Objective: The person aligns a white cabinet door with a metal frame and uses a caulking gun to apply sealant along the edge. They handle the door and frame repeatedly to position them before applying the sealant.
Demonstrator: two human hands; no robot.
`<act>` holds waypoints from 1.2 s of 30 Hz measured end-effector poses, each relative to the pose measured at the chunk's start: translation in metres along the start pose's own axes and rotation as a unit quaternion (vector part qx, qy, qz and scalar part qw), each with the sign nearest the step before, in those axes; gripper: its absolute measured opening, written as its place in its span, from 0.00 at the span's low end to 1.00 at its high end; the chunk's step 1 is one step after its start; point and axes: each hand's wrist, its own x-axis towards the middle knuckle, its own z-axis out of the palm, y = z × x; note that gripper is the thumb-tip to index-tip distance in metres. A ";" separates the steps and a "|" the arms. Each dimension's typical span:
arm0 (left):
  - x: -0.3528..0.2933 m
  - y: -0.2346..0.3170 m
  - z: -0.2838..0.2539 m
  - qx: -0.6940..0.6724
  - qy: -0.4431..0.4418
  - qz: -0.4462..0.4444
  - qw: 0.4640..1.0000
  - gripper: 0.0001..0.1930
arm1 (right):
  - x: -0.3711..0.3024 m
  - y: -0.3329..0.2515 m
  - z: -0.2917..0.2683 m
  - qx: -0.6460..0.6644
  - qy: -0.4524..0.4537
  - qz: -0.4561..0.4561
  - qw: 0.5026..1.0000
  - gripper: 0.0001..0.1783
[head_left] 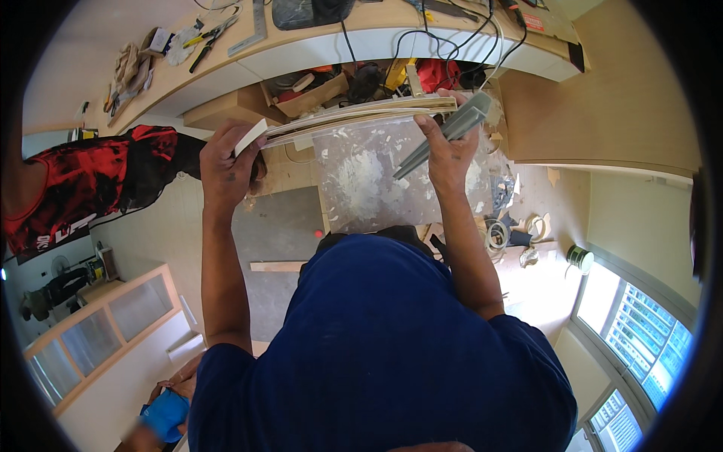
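Observation:
My left hand (pixel 224 162) is closed around the left end of a bundle of long thin strips (pixel 346 114), pale and wood-coloured. A short white end piece (pixel 251 137) sticks up beside its thumb. At the other end, my right hand (pixel 452 154) grips the same bundle, its thumb lying across the front. A grey channel-shaped profile (pixel 468 120) is also held in it, slanting down to the left. Both arms reach forward, and the strips span level between them. Below lies a grey-brown panel (pixel 350 207) with white smears.
Ahead, a long worktop (pixel 290 47) carries pliers (pixel 203 54), a metal square (pixel 258 22) and black cables (pixel 452 41). Beneath it sits a cardboard box (pixel 320 94). At left stands a person in red and black (pixel 98 181). Coils and scraps (pixel 497 233) litter the right-hand floor.

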 end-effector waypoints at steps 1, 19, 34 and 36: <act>0.001 -0.005 -0.001 0.020 0.002 0.019 1.000 0.04 | 0.000 0.001 0.000 0.004 0.000 -0.003 1.000 0.33; 0.002 -0.008 0.005 0.036 0.025 0.030 0.999 0.07 | 0.003 0.012 0.000 0.027 0.022 0.016 0.999 0.34; 0.001 -0.009 0.002 0.032 0.001 0.040 0.999 0.06 | 0.003 0.003 0.004 -0.015 0.045 0.010 0.999 0.31; 0.002 -0.008 0.002 0.036 0.003 0.053 0.998 0.06 | 0.002 0.002 0.005 -0.015 0.047 0.021 0.999 0.31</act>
